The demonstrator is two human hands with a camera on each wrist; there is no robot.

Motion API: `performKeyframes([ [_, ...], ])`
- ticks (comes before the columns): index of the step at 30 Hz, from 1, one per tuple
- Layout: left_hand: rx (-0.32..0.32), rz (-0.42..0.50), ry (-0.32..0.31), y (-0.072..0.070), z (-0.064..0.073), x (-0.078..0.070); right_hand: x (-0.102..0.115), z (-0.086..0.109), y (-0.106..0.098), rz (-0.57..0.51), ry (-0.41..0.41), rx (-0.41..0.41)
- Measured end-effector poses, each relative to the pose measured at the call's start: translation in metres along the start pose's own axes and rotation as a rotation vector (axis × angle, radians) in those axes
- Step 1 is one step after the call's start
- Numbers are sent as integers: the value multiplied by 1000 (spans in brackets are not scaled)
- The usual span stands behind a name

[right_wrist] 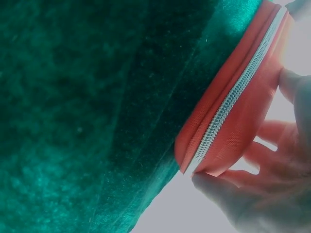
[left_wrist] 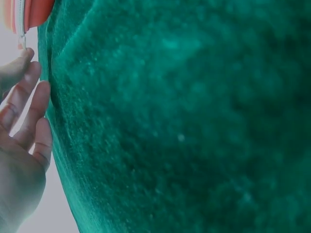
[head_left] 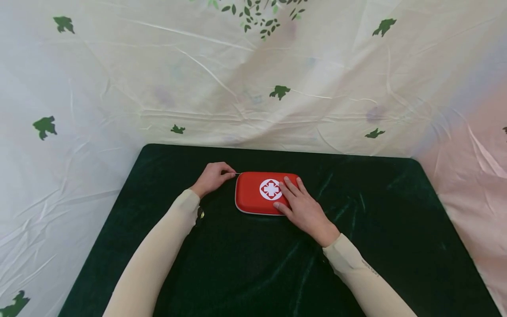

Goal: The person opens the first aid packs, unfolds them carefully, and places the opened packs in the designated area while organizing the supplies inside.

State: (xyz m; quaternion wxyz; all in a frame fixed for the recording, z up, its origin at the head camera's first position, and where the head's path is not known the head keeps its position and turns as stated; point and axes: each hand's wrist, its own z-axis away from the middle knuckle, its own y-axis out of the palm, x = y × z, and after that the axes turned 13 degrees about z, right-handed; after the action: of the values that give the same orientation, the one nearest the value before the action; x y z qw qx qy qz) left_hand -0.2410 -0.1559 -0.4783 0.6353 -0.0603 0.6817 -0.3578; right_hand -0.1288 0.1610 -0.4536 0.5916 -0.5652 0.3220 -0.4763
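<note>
A red case (head_left: 249, 193) lies flat on the dark green cloth of the table (head_left: 237, 268), roughly midway between the side edges and nearer the far edge, where a pale curtain (head_left: 222, 70) with leaf and bird prints hangs. A narrow band of cloth separates the case from that far edge; to its left and right the cloth runs broad, and toward the person it runs out of view, lightly creased.

At the far left corner, the left hand (head_left: 214, 178) pinches the zip pull (left_wrist: 23, 42) between thumb and forefinger, just off the end of the case. Its other fingers stretch loosely, a little apart from one another. The right hand (head_left: 305, 211) rests over the right end of the lid, fingers spread, the thumb lying toward the near edge. One fingertip reaches the right side of the round white emblem (head_left: 271, 189). From the right wrist I see a silvery zip (right_wrist: 223, 107) following the case's side. The pale sleeves (head_left: 154, 251) come in from the near side, with cloth lying between the two forearms.
</note>
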Motion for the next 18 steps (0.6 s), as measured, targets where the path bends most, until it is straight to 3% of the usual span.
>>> performKeyframes([
  [10,-2,-81,32,0,7,-2,1,0,1,13,2,6],
  [18,24,-303,103,0,12,-12,2,0,-1,18,3,0],
])
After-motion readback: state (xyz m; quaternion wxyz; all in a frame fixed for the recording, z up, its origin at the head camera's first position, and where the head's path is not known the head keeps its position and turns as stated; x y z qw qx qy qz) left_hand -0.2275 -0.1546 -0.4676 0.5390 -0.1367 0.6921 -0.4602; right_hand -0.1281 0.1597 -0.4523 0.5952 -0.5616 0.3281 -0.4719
